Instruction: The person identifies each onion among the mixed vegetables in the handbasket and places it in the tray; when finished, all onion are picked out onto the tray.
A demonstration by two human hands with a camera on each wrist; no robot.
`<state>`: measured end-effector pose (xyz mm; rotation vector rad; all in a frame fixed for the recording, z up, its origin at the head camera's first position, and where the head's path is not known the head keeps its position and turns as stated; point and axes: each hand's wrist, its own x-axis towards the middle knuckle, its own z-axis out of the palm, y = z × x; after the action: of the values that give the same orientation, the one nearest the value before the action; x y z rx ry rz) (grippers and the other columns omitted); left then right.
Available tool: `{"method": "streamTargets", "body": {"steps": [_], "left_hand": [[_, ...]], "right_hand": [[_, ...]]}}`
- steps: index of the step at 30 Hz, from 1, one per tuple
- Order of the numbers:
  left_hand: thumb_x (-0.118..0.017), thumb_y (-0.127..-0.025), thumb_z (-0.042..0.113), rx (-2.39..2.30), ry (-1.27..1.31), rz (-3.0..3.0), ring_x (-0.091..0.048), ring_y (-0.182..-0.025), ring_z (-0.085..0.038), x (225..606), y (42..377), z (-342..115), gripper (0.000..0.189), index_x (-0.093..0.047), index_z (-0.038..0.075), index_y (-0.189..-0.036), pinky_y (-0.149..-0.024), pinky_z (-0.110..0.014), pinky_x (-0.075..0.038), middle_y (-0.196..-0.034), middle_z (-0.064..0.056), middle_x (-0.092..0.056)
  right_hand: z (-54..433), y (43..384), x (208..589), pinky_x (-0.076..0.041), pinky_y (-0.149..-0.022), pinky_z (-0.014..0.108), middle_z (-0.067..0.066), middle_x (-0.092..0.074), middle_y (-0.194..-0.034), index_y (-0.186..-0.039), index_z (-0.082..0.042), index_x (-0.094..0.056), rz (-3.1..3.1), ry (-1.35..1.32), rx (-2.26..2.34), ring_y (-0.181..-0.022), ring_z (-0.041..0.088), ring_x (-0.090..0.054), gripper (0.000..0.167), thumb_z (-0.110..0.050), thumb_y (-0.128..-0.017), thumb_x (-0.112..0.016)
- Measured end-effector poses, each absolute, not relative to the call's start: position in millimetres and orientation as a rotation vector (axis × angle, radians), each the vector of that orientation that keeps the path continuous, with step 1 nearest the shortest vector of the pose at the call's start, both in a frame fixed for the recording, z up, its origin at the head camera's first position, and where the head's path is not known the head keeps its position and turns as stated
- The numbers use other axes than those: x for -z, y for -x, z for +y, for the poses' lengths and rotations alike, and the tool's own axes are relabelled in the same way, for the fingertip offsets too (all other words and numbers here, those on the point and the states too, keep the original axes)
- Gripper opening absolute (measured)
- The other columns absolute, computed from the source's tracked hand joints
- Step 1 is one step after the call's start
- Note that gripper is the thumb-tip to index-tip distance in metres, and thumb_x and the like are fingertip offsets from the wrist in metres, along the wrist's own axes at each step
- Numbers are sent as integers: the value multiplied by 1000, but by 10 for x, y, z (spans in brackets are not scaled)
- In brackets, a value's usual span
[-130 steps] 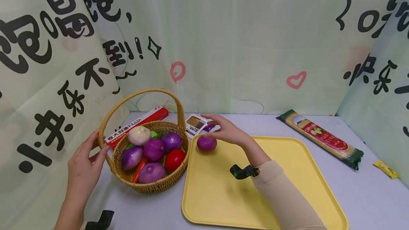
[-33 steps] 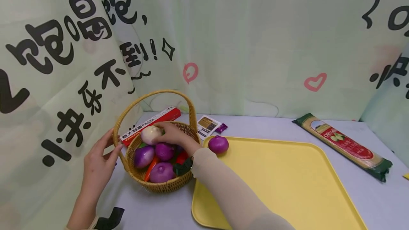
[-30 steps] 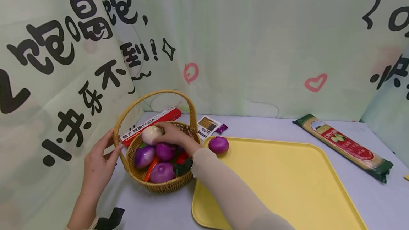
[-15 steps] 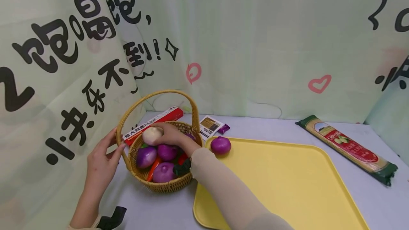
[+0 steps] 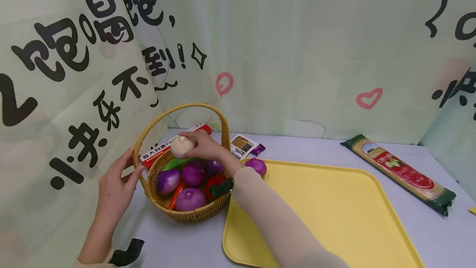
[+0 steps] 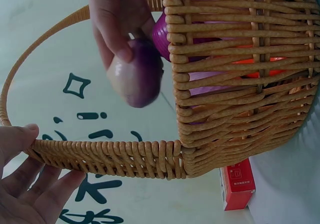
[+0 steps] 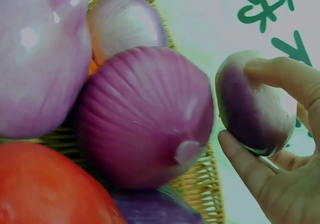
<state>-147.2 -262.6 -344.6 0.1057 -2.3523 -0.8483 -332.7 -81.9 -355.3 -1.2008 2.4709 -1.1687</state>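
Note:
A wicker basket point(image 5: 189, 217) with an arched handle point(image 5: 186, 106) stands left of the yellow tray point(image 5: 320, 202). My left hand point(image 5: 118, 187) holds the handle's left side between thumb and fingers. Above the basket's back part, my right hand point(image 5: 208, 149) grips a white-and-purple turnip point(image 5: 181, 147), its purple side showing in the left wrist view. Inside the basket lie purple onions point(image 5: 193, 173), a purple-and-white vegetable point(image 5: 168, 182), a red tomato point(image 5: 213, 185), an orange-red carrot-like piece point(image 5: 176, 195) and something green point(image 5: 175, 163). One purple onion point(image 5: 257, 166) sits at the tray's back left corner, partly behind my right forearm.
A red-and-white pasta box point(image 5: 158, 152) lies behind the basket. A printed packet point(image 5: 242, 146) and a small purple wrapper point(image 5: 258, 149) lie behind the tray. To the right lies a long pasta bag point(image 5: 398, 173); a yellow wrapper point(image 5: 472, 210) shows at the right edge.
My right hand released the purple onion on the tray, moved to the basket, took hold of the turnip and raised it off the other vegetables. My left hand stays on the handle.

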Motion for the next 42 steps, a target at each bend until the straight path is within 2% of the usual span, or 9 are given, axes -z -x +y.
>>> {"method": "streamTargets", "body": {"steps": [3,6,19,27,33,38,42], "left_hand": [[-65,-88,12,854,-84,-2339,-59,-107,-30,3442,1477,-2626,58,-43,14,-142,-73,1,-45,-118,-17,-61],[-65,-88,10,865,-79,-2333,-59,-107,-30,3445,1477,-2625,58,-43,14,-142,-71,9,-36,-118,-17,-61],[-64,-88,12,847,-102,-2353,-59,-107,-28,3471,1483,-2609,59,-42,17,-143,-73,5,-40,-117,-15,-61],[-65,-88,11,843,-99,-2348,-59,-107,-29,3455,1472,-2617,59,-42,16,-142,-71,5,-41,-117,-16,-61],[-65,-88,12,848,-116,-2350,-59,-108,-30,3461,1452,-2611,59,-42,16,-143,-72,3,-43,-118,-17,-61],[-64,-88,11,852,-115,-2337,-59,-107,-30,3457,1456,-2605,58,-42,16,-142,-71,7,-37,-118,-17,-61],[-64,-89,12,853,-104,-2339,-58,-107,-30,3453,1458,-2607,58,-42,16,-142,-71,8,-37,-118,-17,-61]], "right_hand": [[-758,3334,3502,-45,-85,20,9,-55,-133,-139,-19,-47,2473,1277,1176,-111,19,-53,68,-19,-77,-75],[-696,3320,3468,-45,-82,16,9,-56,-133,-140,-17,-46,2454,1322,1181,-108,17,-56,69,-18,-77,-75],[-201,3183,3323,-48,-88,27,-1,-55,-133,-140,-27,-46,2458,1236,1132,-105,15,-53,66,-21,-80,-73],[101,3041,3184,-48,-94,32,2,-51,-136,-139,-28,-46,2449,1233,1136,-114,17,-49,65,-24,-80,-73],[324,2966,3110,-48,-90,31,4,-48,-135,-140,-26,-45,2468,1206,1153,-113,19,-46,66,-22,-81,-72],[466,2916,3069,-49,-88,32,8,-48,-133,-139,-27,-47,2492,1221,1153,-113,21,-46,65,-22,-80,-74],[551,2876,3057,-49,-87,33,10,-49,-132,-138,-25,-49,2516,1237,1144,-113,22,-47,65,-22,-79,-75]]}}
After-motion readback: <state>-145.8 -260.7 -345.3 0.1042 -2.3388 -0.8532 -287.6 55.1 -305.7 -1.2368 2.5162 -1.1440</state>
